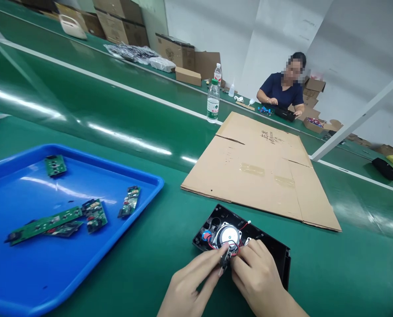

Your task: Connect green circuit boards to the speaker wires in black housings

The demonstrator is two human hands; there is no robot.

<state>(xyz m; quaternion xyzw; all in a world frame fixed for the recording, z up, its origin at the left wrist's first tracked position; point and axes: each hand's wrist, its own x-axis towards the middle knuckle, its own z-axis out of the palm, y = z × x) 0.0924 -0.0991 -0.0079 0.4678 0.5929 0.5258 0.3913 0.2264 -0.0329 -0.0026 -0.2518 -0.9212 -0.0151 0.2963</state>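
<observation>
A black plastic housing (272, 244) lies open on the bench in front of me, with a round speaker (228, 234) set inside it. Red and black wires (236, 252) loop beside the speaker, and a small blue part (206, 236) sits near its left. Between the thumb and fingers of my left hand (193, 284) is a small dark circuit board (225, 259), held over the housing's near edge. My right hand (257, 273) is closed right next to the board and wires; whatever its fingertips grip is hidden.
At left stands a blue tray (143, 176) with several green circuit boards (51, 223). A flattened cardboard sheet (259, 176) lies beyond the housing, with a water bottle (213, 103) behind it. Across the line a person (282, 90) handles a black part. Cartons (124, 26) line the far side.
</observation>
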